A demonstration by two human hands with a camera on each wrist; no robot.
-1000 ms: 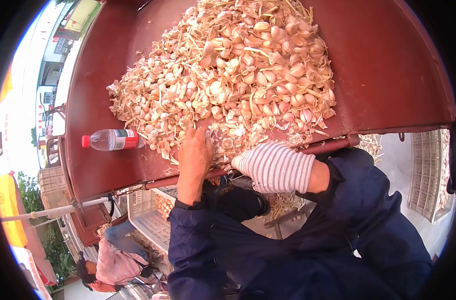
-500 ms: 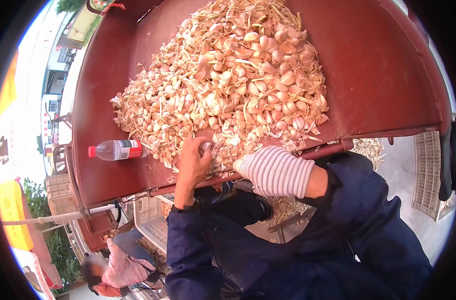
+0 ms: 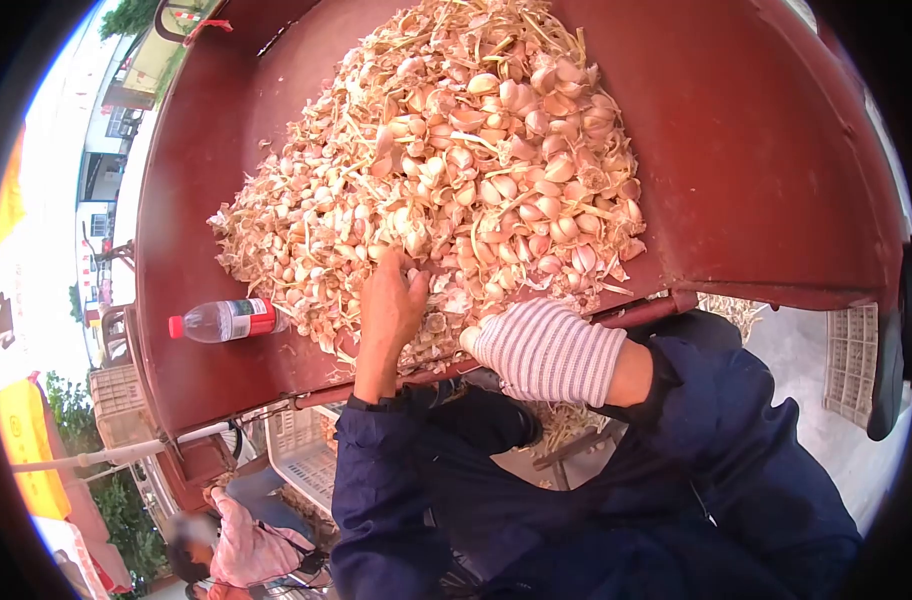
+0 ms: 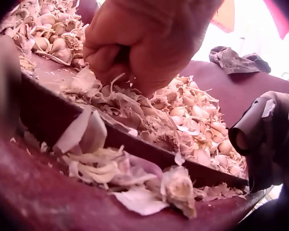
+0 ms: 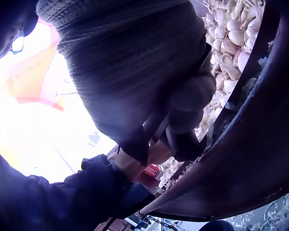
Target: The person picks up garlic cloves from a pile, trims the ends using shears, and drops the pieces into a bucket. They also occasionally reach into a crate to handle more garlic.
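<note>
A heap of garlic cloves (image 3: 476,170), mixed with dry skins and stalks, covers the middle of a red metal tray. My bare left hand (image 3: 391,305) is at the heap's near edge. In the left wrist view its curled fingers (image 4: 135,53) pinch down into garlic and papery skins; the fingertips are partly hidden. To its right, at the tray's front rim, is my right hand (image 3: 551,350) in a striped knit glove. Its bare fingertips (image 5: 192,94) are curled, and I cannot tell what they hold.
A red-capped plastic bottle (image 3: 226,320) lies left of the heap on the red tray (image 3: 736,150). Garlic skins (image 4: 135,178) lie along the front rim. Below stand a plastic crate (image 3: 306,460) and another crate (image 3: 851,365) at right. A person in pink (image 3: 251,545) sits at lower left.
My left hand drew back slightly with a pale piece between thumb and finger, then reached forward into the heap again. The gloved right hand stays by the rim. The head view has shifted a little.
</note>
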